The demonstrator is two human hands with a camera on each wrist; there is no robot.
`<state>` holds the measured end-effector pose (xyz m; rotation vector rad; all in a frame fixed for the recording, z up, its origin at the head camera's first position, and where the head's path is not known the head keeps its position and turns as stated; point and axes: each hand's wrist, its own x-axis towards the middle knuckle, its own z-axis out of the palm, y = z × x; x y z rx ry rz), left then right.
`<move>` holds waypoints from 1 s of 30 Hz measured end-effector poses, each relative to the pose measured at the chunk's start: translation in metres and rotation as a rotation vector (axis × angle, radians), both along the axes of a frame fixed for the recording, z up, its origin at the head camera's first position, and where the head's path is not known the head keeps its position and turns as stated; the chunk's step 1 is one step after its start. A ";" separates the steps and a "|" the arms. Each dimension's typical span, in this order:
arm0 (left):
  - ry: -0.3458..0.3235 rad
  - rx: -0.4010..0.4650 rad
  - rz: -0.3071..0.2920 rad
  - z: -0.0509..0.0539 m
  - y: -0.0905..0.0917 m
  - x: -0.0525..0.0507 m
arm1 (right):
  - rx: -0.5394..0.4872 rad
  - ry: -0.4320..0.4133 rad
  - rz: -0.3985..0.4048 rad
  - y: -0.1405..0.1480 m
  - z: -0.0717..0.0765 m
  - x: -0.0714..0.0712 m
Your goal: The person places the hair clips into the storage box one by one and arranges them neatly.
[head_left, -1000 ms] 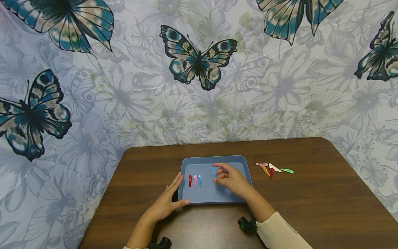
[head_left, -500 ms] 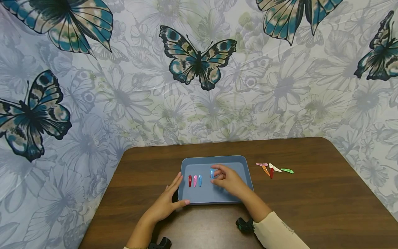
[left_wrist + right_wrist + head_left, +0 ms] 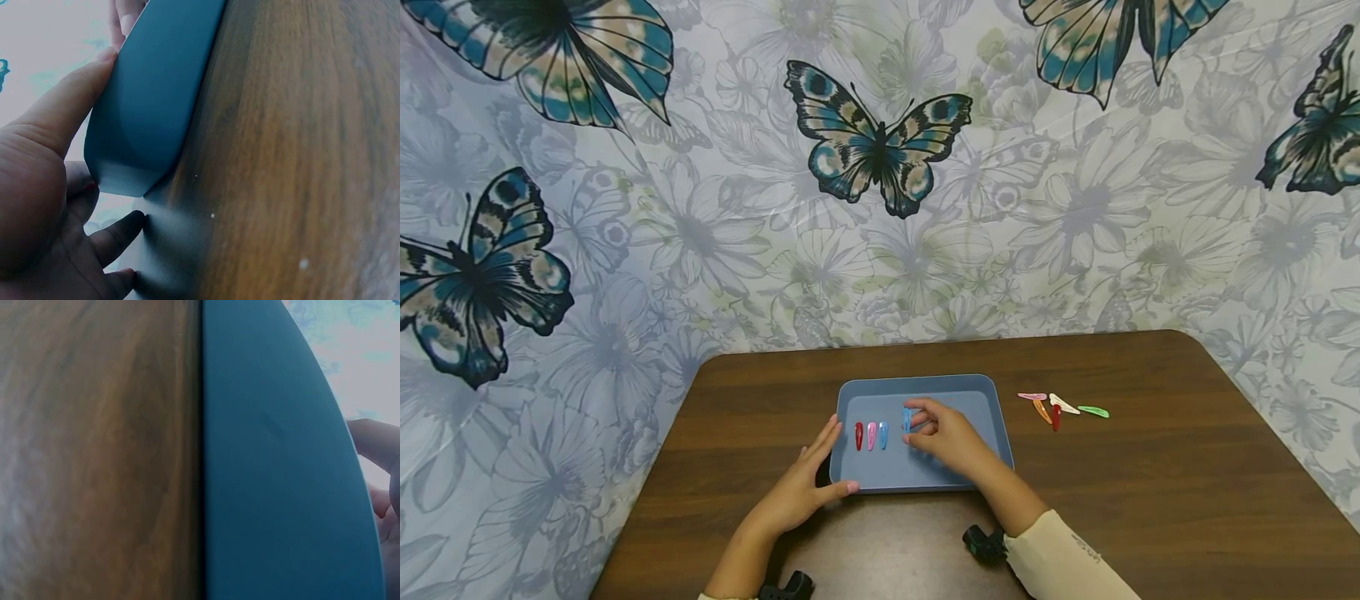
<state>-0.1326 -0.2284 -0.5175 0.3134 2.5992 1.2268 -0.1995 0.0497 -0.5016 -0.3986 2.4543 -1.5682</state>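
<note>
- The right hand's [image 3: 951,435] grip pinches a shiny, slim blue hair clip [image 3: 907,419], its long side running front to back.
- The left hand [image 3: 803,485], fingers spread, touches the smooth blue-grey tray [image 3: 917,475].

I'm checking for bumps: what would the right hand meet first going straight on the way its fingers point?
Probably the row's blue clip, just left of the held blue clip. How high the right hand is remains unclear, so it might pass over.
</note>
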 end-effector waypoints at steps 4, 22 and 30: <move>-0.001 0.005 0.003 0.001 0.000 0.000 | 0.017 0.015 0.005 -0.003 -0.002 -0.001; 0.006 -0.006 -0.003 -0.002 0.000 -0.001 | 0.081 0.051 0.034 -0.011 -0.011 -0.006; 0.006 0.005 -0.009 -0.001 0.000 -0.001 | 0.109 0.050 0.029 -0.016 -0.013 -0.008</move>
